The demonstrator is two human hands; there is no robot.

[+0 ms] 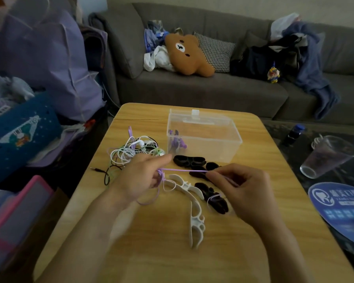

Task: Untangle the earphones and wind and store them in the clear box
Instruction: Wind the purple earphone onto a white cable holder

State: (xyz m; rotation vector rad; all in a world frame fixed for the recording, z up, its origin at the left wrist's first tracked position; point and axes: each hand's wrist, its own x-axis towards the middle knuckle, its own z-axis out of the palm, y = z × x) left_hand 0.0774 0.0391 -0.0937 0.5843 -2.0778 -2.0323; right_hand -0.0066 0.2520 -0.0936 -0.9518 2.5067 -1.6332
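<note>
**Purple earphone cord stretched between both hands over wooden table**

Writing: blue round card (341, 209) off the table's right edge carries a white tooth logo and white characters, too blurred to read. No other legible text or brand.

Left hand (139, 176) curls round a bunch of purple earphone cord (184, 170), loops hanging below the fingers. Right hand (239, 186) pinches the same cord between thumb and fingertips; the strand runs taut and nearly level between the two hands.

Tangle of white, black and green earphones (131, 152) lies near the table's left edge, a black jack plug trailing toward that edge. Clear box (202, 135) sits toward the far edge, lid tilted back open, one purple wound item inside at its near-left corner. Black cord winders (189, 160) lie just in front of the box and under the right hand. White cord winders (194, 203) lie mid-table, between the forearms, a thin pale cord looped over the upper one.

Surface: light wooden table (172, 252), rounded corners. Room: grey sofa (192, 88) behind, with brown bear cushion (187, 55), checked pillow (216, 51), dark bags and blue clothing. Purple bags and a blue cushion at left. Tipped plastic cup (327, 156) and a dark bottle on a dark glass surface at right.
</note>
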